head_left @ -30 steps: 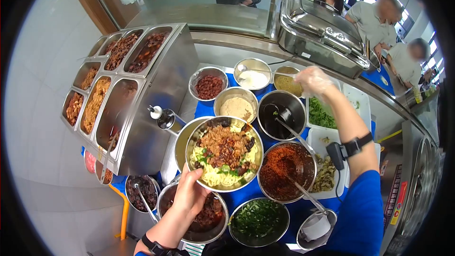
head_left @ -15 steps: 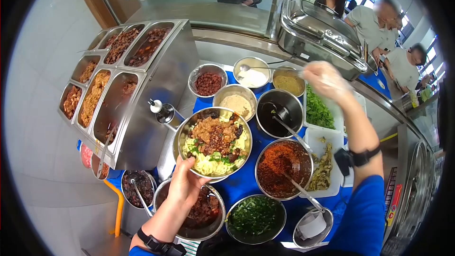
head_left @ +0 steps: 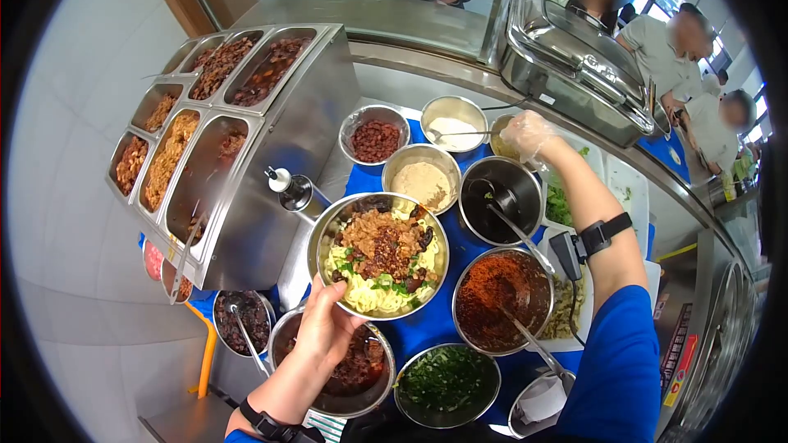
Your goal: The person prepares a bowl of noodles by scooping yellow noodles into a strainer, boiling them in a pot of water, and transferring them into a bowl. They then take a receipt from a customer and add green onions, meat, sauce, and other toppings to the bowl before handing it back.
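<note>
My left hand (head_left: pixel 327 321) holds a steel bowl (head_left: pixel 379 254) by its lower left rim, thumb over the edge. Noodles with minced topping, chili flakes, green onion and dark pieces fill it. My right hand (head_left: pixel 528 136), in a clear plastic glove, has its fingers closed at the handle end of a spoon (head_left: pixel 486 132). The spoon's other end lies in a bowl of white powder (head_left: pixel 456 125). Under that hand is a bowl with greenish-brown contents (head_left: pixel 502 144), partly hidden.
Around the noodles stand bowls of dark liquid (head_left: pixel 501 199), red chili (head_left: pixel 502 299), chopped greens (head_left: pixel 447 385) and dark sauce (head_left: pixel 349 365). A steel tray rack (head_left: pixel 283 156) is at left, a chafing dish (head_left: pixel 574 66) at back right. People stand behind the counter.
My right hand has moved left and slightly down, nearer the white powder bowl, and the spoon is lower in it. The view has shifted a little; my left hand still holds the noodle bowl.
</note>
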Available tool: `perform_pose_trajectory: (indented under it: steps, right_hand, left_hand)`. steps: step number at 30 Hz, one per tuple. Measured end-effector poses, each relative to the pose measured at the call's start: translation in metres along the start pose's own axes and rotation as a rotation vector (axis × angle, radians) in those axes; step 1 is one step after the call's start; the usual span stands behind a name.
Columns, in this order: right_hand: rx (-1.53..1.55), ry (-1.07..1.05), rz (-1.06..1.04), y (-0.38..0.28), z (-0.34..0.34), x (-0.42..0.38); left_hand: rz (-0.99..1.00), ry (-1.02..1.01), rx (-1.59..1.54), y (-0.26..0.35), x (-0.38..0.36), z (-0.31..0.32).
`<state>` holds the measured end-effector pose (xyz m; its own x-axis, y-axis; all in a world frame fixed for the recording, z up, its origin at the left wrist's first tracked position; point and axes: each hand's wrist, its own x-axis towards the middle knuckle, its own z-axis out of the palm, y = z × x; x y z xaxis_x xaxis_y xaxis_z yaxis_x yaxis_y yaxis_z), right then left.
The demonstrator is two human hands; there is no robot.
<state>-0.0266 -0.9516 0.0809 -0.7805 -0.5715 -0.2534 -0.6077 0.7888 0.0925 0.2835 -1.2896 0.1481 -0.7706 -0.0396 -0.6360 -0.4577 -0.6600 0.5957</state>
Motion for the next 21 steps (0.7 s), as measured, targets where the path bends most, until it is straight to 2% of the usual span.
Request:
perform_pose_trajectory:
  steps: [3,5,7,9,12,13,14,15,16,18,19,20,21]
  right_hand:
    - [0.696,0.149,0.313,0.005,-0.020,-0.037]
    - [0.875,0.155,0.396,-0.002,-0.051,-0.073]
    - [0.940,0.189,0.448,-0.017,-0.091,-0.111]
    - [1.207,0.123,0.422,-0.036,-0.131,-0.145]
    - [1.334,0.152,0.350,-0.038,-0.136,-0.165]
    - [1.196,0.066,0.415,-0.046,-0.153,-0.162]
    - [1.111,0.189,0.324,-0.043,-0.132,-0.150]
    - [0.939,0.236,0.100,-0.032,-0.111,-0.131]
    - [0.778,0.288,-0.004,-0.024,-0.076,-0.111]
    - [0.763,0.170,0.126,-0.052,-0.048,-0.080]
    - [0.589,0.080,0.063,-0.068,-0.054,-0.069]
    - [0.388,0.050,0.017,-0.074,-0.033,-0.051]
    - [0.445,0.065,0.043,-0.082,-0.022,-0.043]
  left_hand:
    - [-0.002,-0.019,-0.016,-0.001,0.002,0.001]
    - [0.012,-0.036,-0.021,-0.004,0.005,0.001]
    - [0.007,-0.048,-0.031,-0.006,0.007,-0.001]
    - [0.007,-0.034,-0.023,-0.004,0.007,0.004]
    - [0.010,-0.027,-0.019,-0.005,0.008,0.008]
    - [0.011,-0.027,-0.013,-0.005,0.008,0.006]
    - [0.009,-0.028,-0.002,-0.004,0.008,0.004]
    - [0.007,-0.039,0.019,-0.003,0.005,0.001]
    - [0.019,-0.054,-0.006,-0.004,0.003,-0.003]
    - [0.029,-0.009,-0.047,-0.004,-0.007,-0.010]
    - [0.019,0.000,-0.044,-0.003,-0.012,-0.017]
    - [-0.001,0.015,-0.048,-0.001,-0.016,-0.025]
    - [0.017,0.038,-0.049,-0.002,-0.021,-0.027]
